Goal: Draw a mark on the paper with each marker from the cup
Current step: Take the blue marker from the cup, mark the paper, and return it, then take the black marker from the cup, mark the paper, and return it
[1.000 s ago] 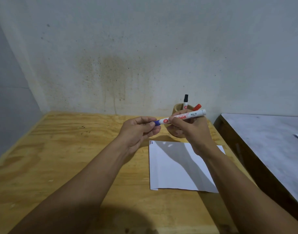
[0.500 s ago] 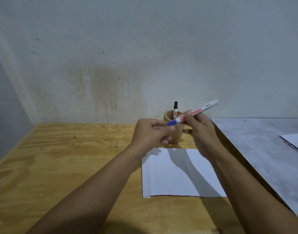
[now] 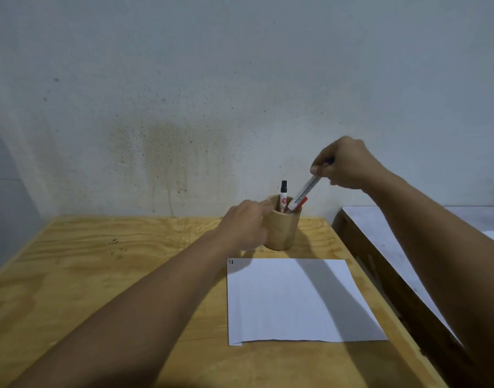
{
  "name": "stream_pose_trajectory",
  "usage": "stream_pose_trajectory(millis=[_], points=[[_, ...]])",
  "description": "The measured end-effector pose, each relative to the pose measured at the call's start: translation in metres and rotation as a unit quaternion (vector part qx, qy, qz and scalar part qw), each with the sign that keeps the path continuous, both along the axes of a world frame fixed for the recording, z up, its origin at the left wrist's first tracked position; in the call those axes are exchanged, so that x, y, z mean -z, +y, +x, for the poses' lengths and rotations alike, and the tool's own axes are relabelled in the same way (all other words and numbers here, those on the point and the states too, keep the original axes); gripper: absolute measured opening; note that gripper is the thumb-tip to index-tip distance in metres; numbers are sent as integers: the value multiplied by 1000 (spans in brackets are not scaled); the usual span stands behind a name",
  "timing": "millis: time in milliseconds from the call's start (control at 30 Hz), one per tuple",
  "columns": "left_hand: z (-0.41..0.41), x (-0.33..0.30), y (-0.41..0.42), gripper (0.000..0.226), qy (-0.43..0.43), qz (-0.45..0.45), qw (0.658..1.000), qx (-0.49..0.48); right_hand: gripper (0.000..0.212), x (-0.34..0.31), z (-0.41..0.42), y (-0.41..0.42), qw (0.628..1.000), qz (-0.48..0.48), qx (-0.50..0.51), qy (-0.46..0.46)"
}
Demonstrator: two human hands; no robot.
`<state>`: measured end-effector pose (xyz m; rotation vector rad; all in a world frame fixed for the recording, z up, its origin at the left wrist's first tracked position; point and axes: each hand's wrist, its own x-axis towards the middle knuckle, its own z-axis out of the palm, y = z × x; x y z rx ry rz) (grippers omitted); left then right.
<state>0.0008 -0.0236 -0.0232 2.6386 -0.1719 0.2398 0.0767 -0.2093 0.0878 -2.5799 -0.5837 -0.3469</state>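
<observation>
A pale plywood tabletop [image 3: 100,275] with visible grain runs up to a grey-white plastered wall [image 3: 240,79] that is speckled and stained with brownish streaks just above the table edge. To the right, set lower and apart by a dark wooden edge, lies a second grey surface [image 3: 385,247]. A white rectangular sheet of paper [image 3: 290,301] lies flat on the plywood near its right side; small dark marks [image 3: 231,262] sit at the sheet's far left corner.

Just beyond the paper stands a round, light wooden cup [image 3: 282,232], upright. In it stands a white marker with a black cap [image 3: 283,196], cap up, and beside that the red cap of another marker [image 3: 302,201] peeps over the rim.

The left hand [image 3: 245,225] is curled around the cup's left side, fingers loosely bent and touching the wall of the cup, thumb tip at the rim — it grips the cup rather than any marker. The right hand [image 3: 343,166] is raised above and to the right of the cup, fingers pinched closed on the upper end of a white-barrelled marker with a blue cap [image 3: 304,191]. This marker slants down and leftward, its lower white end at the cup's mouth, touching or just inside the rim — which of the two is unclear
</observation>
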Motion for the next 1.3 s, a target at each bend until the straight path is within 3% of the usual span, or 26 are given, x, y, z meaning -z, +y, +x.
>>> stream_pose_trajectory(millis=[133,300,467,567,667,733,833,900,1133,1300], points=[[2,7,3,58,9,-3,1000,-16,23,20,7,19,999,-38,-7,7],[2,6,8,54,12,-28,1000,-2,45,53,16,34,999,7,19,39],[-1,7,9,58,8,-31,999,10,53,70,23,43,993,49,79,76],[0,10,9,60,5,-53,999,14,38,74,25,46,985,84,94,121],[0,11,10,61,7,-59,998,17,4,76,24,48,977,128,91,147],[0,11,10,61,12,-57,998,14,9,79,26,49,972,154,92,150],[1,12,10,62,9,-63,998,11,4,80,30,50,964,205,87,146],[1,12,10,62,8,-68,998,11,19,75,33,50,958,245,74,131],[-3,6,4,66,12,-46,999,7,20,24,18,43,927,374,-21,-2],[-3,4,6,68,33,-81,996,5,35,-1,-5,32,932,350,-95,-5]])
